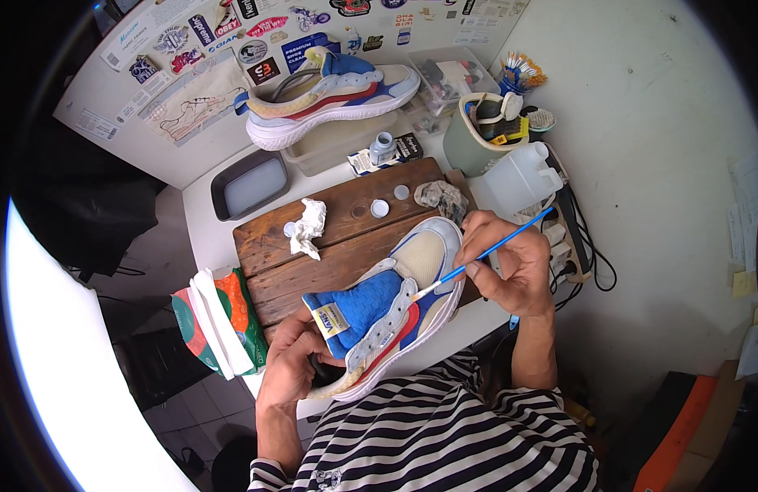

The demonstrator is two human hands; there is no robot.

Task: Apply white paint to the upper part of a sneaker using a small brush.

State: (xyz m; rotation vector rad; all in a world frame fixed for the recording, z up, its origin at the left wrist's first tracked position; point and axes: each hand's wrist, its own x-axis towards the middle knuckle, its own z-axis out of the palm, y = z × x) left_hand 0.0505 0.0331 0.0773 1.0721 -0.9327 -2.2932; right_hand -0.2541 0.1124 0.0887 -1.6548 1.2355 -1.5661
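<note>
My left hand (290, 362) grips a sneaker (420, 261) by its heel and collar, and some of those fingers are hidden inside the shoe. The sneaker has a blue tongue, a beige mesh toe, grey eyelet panels, a red stripe and a white sole. It is tilted, its toe pointing away to the right over a brown wooden board (272, 279). Between the fingertips of my right hand (510, 261) is a thin paintbrush (510, 238) with a blue handle. Its pale bristles touch the grey eyelet panel beside the red stripe.
A matching sneaker (334, 94) rests on a clear plastic bin (313, 156) at the back. Crumpled tissue (309, 228), small lids (380, 208) and a stained rag (441, 199) lie on the board. Around it are a black tray (223, 197), paint jar (383, 148), wipes pack (252, 307) and white jug (518, 180).
</note>
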